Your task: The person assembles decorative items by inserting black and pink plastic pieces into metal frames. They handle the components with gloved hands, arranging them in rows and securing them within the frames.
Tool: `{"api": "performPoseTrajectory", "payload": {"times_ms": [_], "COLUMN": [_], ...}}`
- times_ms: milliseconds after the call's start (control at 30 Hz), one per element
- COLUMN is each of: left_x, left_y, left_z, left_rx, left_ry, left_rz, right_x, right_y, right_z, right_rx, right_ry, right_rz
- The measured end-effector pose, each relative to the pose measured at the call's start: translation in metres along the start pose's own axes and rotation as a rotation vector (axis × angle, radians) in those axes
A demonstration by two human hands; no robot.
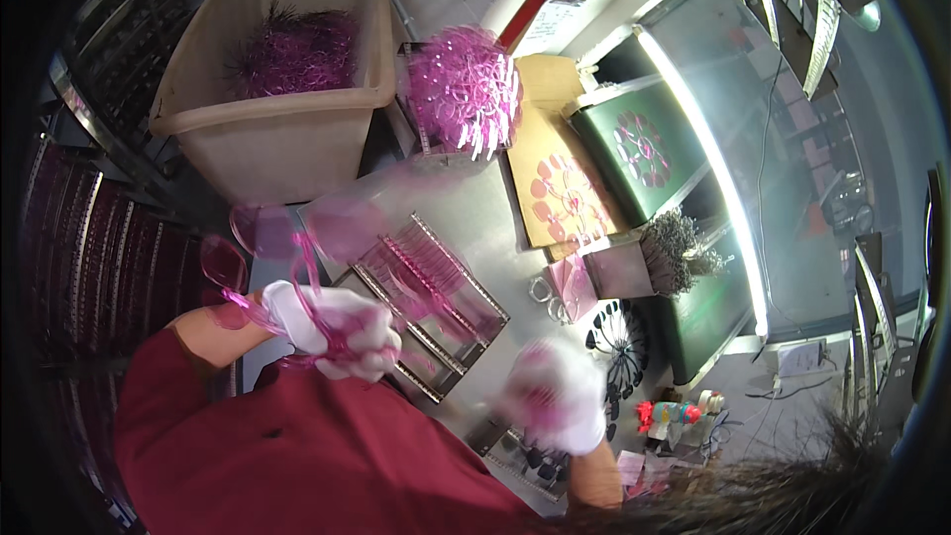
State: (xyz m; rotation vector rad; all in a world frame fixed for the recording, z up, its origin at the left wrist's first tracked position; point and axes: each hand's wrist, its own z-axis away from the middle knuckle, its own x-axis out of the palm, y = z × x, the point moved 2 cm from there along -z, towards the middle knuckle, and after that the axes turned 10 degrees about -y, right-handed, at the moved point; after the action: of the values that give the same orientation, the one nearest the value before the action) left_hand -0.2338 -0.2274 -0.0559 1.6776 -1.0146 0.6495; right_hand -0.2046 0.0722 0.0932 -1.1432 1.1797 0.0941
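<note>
A beige bin (pixel 287 129) is sitting beyond the steel bench (pixel 485 218). Over the lens rack (pixel 426 287), the left hand (pixel 332 332) is closing around a pink lens sprue (pixel 287 258); the blurred right hand (pixel 557 396) is gripping something pink, probably separating lenses, which calls for steady twisting.

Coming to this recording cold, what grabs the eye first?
Pink dominates: a spiky cluster of pink plastic parts at top centre, beside a beige bin holding more. Lower down, the gloved left hand grips a branching pink plastic piece; the blurred right hand hovers over the metal table.
</note>
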Motion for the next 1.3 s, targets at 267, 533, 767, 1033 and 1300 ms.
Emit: {"api": "performPoseTrajectory", "payload": {"times_ms": [267, 533, 767, 1033, 1300], "left_x": [0.004, 0.014, 0.019, 0.027, 0.003], "left_y": [0.014, 0.035, 0.047, 0.076, 0.033], "left_z": [-0.018, 0.006, -0.004, -0.016, -0.022], "left_rx": [-0.432, -0.19, -0.688, -0.947, -0.63], "left_ry": [-0.241, 0.044, 0.336, 0.228, -0.015], "left_rz": [-0.676, -0.403, -0.962, -1.179, -0.865], "right_x": [0.007, -0.003, -0.02, 0.028, 0.041], "right_y": [-0.01, -0.087, -0.038, -0.061, -0.071], "right_z": [-0.068, -0.044, -0.112, -0.114, -0.097], "right_rx": [-0.168, 0.081, 0.085, -0.091, -0.307], "right_ry": [-0.771, -0.603, -0.511, -0.629, -0.321], "right_rz": [-0.635, 0.623, -0.263, 0.021, 0.371]}}
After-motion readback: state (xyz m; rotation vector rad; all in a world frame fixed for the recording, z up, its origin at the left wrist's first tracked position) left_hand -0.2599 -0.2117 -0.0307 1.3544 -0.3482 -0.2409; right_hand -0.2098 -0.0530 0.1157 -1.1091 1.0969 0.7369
